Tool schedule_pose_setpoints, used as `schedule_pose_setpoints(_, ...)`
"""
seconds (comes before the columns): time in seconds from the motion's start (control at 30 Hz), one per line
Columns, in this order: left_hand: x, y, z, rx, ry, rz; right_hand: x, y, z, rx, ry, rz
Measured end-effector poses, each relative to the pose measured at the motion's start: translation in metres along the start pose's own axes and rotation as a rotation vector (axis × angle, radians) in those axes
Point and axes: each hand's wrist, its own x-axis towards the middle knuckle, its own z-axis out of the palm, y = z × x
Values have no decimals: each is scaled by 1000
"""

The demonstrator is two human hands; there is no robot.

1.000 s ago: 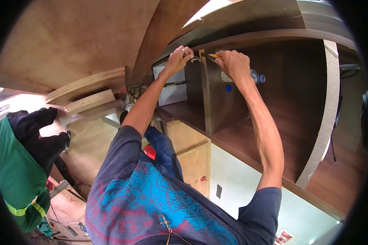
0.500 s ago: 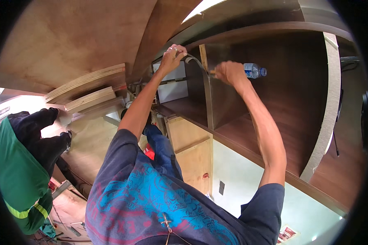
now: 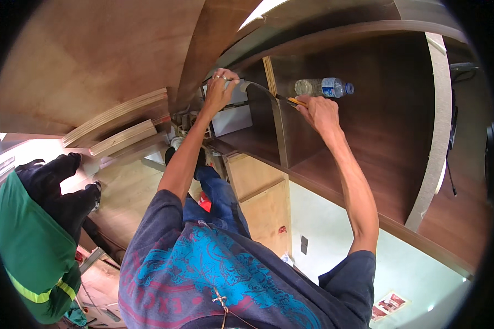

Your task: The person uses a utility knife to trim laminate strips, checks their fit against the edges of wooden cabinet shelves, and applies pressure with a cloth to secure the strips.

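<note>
My left hand (image 3: 219, 93), up at the cabinet's far side, pinches the free end of a dark, thin edging strip (image 3: 259, 89). From there the strip curves across to the front edge of an upright divider (image 3: 282, 140). Layered bare plywood shows on the divider's upper edge, while a dark facing covers the lower part. Closed round a slim tool (image 3: 297, 102) with an orange handle and dark tip, my right hand (image 3: 321, 114) is just right of the divider. The tip is at the strip; its exact kind cannot be made out.
A clear plastic bottle (image 3: 324, 87) with a blue cap is in the compartment behind my right hand. A pale-edged panel (image 3: 429, 131) bounds that compartment. Plywood pieces (image 3: 123, 137) lie at left. Someone in a green top (image 3: 33, 230) is at the lower left.
My right hand has moved down and slightly right, uncovering the bottle and the tool's orange handle. The left hand has shifted slightly left and down, still pinching the strip.
</note>
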Motion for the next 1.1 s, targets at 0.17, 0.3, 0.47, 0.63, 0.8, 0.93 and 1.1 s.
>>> schedule_pose_setpoints(0.17, 12, -12, 0, 4, -32, 62, -12, 3, 15, 65, -24, -8)
schedule_pose_setpoints(0.3, 13, -11, -1, -22, -17, 33, -25, 5, 14, 91, -36, 5)
schedule_pose_setpoints(0.47, 23, -9, 6, -10, -52, 50, -24, 10, 16, 62, 47, -83)
schedule_pose_setpoints(0.63, 38, -6, 3, 33, -74, 17, -28, 6, 11, 83, -42, -42)
schedule_pose_setpoints(0.8, 37, 2, -2, 74, -167, 8, -64, -2, 17, 88, 51, -11)
schedule_pose_setpoints(0.93, 38, -4, -5, 86, -117, 14, -94, -7, -10, 116, -37, 125)
schedule_pose_setpoints(1.1, 57, -5, -8, 108, -109, 6, -123, -30, -47, 344, 81, 461)
